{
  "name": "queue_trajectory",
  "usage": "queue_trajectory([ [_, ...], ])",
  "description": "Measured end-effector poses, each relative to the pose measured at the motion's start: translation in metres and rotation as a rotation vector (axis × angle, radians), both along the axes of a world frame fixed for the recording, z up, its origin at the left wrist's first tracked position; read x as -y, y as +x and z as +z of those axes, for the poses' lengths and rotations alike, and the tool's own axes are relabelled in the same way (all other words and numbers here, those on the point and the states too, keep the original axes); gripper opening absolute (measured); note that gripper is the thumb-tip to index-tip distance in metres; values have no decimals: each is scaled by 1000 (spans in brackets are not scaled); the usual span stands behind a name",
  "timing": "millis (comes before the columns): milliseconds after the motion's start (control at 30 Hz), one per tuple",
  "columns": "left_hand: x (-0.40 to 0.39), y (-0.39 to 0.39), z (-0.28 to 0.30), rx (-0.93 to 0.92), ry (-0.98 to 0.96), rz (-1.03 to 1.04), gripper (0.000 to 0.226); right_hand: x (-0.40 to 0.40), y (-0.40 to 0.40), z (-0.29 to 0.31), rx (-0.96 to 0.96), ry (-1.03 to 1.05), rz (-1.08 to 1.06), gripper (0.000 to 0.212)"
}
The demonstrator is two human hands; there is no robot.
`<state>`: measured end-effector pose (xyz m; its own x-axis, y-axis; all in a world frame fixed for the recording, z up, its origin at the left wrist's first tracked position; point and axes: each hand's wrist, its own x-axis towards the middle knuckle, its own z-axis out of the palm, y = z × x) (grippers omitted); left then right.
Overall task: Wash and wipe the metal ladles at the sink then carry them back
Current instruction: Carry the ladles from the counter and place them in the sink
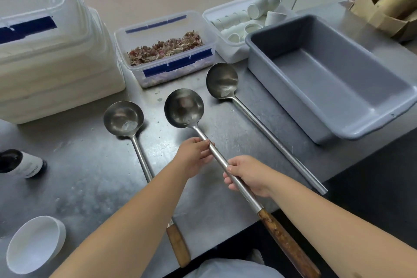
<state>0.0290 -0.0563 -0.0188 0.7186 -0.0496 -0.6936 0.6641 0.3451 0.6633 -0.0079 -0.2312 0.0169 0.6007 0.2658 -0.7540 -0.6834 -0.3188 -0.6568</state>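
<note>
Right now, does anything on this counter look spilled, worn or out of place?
Small things only. Water droplets dot the steel counter near the middle ladle, which both hands grip. Its wooden handle looks dark and blotchy. A dark bottle lies on its side at left.

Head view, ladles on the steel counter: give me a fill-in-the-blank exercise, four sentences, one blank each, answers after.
1. The number of metal ladles on the counter is ____.
2. Both the left hand and the right hand grip the shaft of the ____ ladle.
3. The grey tub holds ____.
4. The ladle without a wooden handle is the ____ ladle.

Answers: three; middle; nothing; right
</note>
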Motion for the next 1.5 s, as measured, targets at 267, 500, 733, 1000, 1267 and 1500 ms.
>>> queue_trajectory([
  [267, 50, -21, 14, -39, 4, -111, 2, 51, -32, 23, 6, -32, -37, 23],
  [500, 113, -49, 22, -46, 5, -256, 9, 111, -75, 40, 29, -108, -60, 23],
  [733, 184, -94, 31, -23, 11, -370, 4, 177, -137, 47, 73, -174, -118, 21],
  [1000, 279, -178, 27, -58, 38, -496, 14, 258, -245, 50, 77, -199, -259, 17],
  [1267, 385, -286, 17, -103, 47, -703, 27, 337, -379, 39, 41, -213, -473, 17],
  [1500, 484, -387, 16, -127, 69, -977, 16, 395, -509, 25, -2, -218, -776, 15],
])
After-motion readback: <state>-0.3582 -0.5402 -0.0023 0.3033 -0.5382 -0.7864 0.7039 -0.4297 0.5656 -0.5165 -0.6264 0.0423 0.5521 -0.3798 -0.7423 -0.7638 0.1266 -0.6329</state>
